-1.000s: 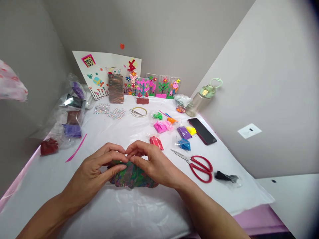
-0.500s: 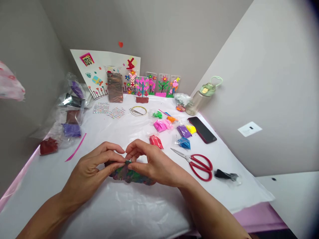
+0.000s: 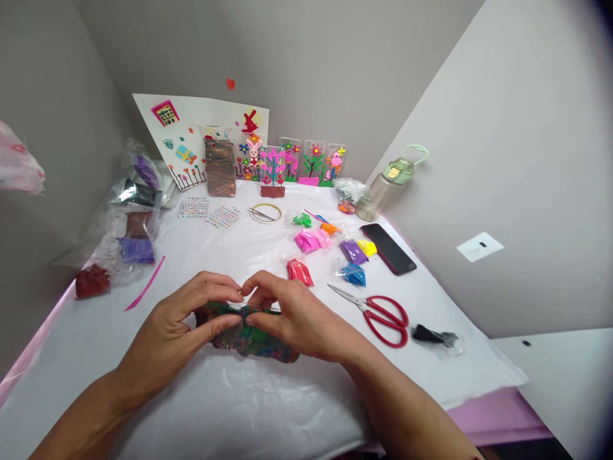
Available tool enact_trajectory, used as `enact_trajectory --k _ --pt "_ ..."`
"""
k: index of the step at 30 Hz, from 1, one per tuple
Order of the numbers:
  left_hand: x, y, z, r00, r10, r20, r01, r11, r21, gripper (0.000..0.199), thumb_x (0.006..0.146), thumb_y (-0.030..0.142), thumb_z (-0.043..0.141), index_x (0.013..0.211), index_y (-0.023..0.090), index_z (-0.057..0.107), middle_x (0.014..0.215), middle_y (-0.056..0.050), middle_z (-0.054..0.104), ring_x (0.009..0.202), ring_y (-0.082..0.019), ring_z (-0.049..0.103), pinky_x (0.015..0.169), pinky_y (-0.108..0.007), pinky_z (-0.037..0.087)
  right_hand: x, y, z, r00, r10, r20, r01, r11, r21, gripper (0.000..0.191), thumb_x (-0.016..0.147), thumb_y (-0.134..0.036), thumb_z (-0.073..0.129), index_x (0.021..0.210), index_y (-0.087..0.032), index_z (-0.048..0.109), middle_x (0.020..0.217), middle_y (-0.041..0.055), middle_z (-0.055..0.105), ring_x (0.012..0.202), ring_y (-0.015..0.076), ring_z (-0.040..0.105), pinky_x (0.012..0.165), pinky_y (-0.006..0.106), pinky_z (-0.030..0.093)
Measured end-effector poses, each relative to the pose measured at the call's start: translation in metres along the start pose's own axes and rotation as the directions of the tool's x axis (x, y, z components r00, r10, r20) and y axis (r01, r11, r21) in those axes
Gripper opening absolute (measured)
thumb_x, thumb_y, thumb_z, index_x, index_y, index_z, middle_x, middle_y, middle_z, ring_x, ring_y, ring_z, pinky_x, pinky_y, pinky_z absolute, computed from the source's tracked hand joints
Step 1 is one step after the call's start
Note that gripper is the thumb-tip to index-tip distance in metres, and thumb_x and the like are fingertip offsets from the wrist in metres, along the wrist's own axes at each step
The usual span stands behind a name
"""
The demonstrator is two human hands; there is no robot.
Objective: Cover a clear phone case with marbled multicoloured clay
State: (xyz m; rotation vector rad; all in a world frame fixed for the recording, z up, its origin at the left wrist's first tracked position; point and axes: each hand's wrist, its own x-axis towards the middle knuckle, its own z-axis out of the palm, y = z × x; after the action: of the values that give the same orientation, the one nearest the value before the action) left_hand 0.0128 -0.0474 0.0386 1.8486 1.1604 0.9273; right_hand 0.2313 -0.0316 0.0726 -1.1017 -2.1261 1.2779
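A dark, marbled clay-covered piece (image 3: 253, 344) with green, blue and red streaks is held just above the white-covered table near its front. My left hand (image 3: 184, 319) grips its left part, thumb on the near face and fingers over the far edge. On the right part, my right hand (image 3: 292, 316) holds it in the same way, its thumb beside the other thumb. A pale strip shows along the top edge. Red-handled scissors (image 3: 385, 319) lie right of my right hand, and a red clay packet (image 3: 300, 272) lies just beyond it.
Packets of pink clay (image 3: 312, 240), purple and blue clay lie behind, near a phone (image 3: 389, 249) and a bottle (image 3: 387, 185). Gem sheets (image 3: 193, 207), a bangle and decorated cases stand or lie farther back. Bagged clay (image 3: 138, 249) sits left. A black packet (image 3: 433, 336) lies right.
The marbled piece has tilted, so more of its near face and its pale top edge show. Both hands keep hold of it, with fingers slightly shifted.
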Motion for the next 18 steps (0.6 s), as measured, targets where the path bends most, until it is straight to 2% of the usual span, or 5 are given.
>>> enact_trajectory --k 5,9,11,14,18 --pt "0.0004 0.0016 0.0033 0.999 -0.041 0.009 0.041 0.999 0.031 0.011 0.091 0.038 0.062 0.087 0.031 0.070 0.108 -0.001 0.065 0.103 -0.023 0.063 0.082 -0.027 0.051 0.0001 -0.0011 0.0033 1.000 0.003 -0.025 -0.006 0.996 -0.094 0.030 0.089 -0.013 0.064 0.115 -0.024 0.054 0.094 0.0012 0.072 0.078 0.0152 0.065 0.069 0.025 0.047" --pt "0.0018 0.0019 0.0036 0.975 -0.220 -0.020 0.219 0.975 -0.048 0.022 0.088 0.047 0.066 0.100 0.029 0.064 0.098 0.000 0.068 0.083 -0.019 0.064 0.069 -0.026 0.052 0.0001 -0.0031 0.0039 0.999 0.001 -0.039 -0.006 0.993 -0.121 0.030 0.089 -0.011 0.064 0.114 -0.023 0.054 0.096 0.0024 0.073 0.079 0.0157 0.066 0.071 0.027 0.047" --pt "0.0025 0.0023 0.0018 0.962 -0.274 0.007 0.273 0.954 -0.127 0.025 0.087 0.048 0.066 0.102 0.029 0.063 0.099 0.001 0.067 0.083 -0.018 0.064 0.067 -0.025 0.053 0.0002 -0.0038 0.0032 0.998 0.001 -0.059 -0.008 0.993 -0.120 0.026 0.088 -0.012 0.064 0.110 -0.023 0.056 0.096 0.0023 0.073 0.082 0.0161 0.067 0.073 0.028 0.047" --pt "0.0037 0.0036 0.0002 0.961 -0.276 0.002 0.271 0.943 -0.193 0.021 0.087 0.047 0.067 0.095 0.028 0.063 0.091 0.003 0.065 0.080 -0.016 0.062 0.066 -0.021 0.052 0.0009 -0.0037 0.0028 0.997 -0.007 -0.073 -0.002 0.993 -0.117 0.020 0.087 -0.011 0.066 0.104 -0.022 0.059 0.093 0.0019 0.071 0.085 0.0166 0.066 0.074 0.028 0.047" --pt "0.0040 0.0036 0.0015 0.957 -0.289 0.004 0.283 0.936 -0.211 0.021 0.088 0.048 0.066 0.090 0.027 0.063 0.081 0.004 0.061 0.069 -0.012 0.057 0.059 -0.018 0.049 0.0029 -0.0032 0.0045 0.997 0.021 -0.073 -0.024 0.999 -0.035 0.011 0.090 -0.023 0.068 0.100 -0.021 0.063 0.087 0.0002 0.069 0.079 0.0148 0.064 0.068 0.024 0.045"
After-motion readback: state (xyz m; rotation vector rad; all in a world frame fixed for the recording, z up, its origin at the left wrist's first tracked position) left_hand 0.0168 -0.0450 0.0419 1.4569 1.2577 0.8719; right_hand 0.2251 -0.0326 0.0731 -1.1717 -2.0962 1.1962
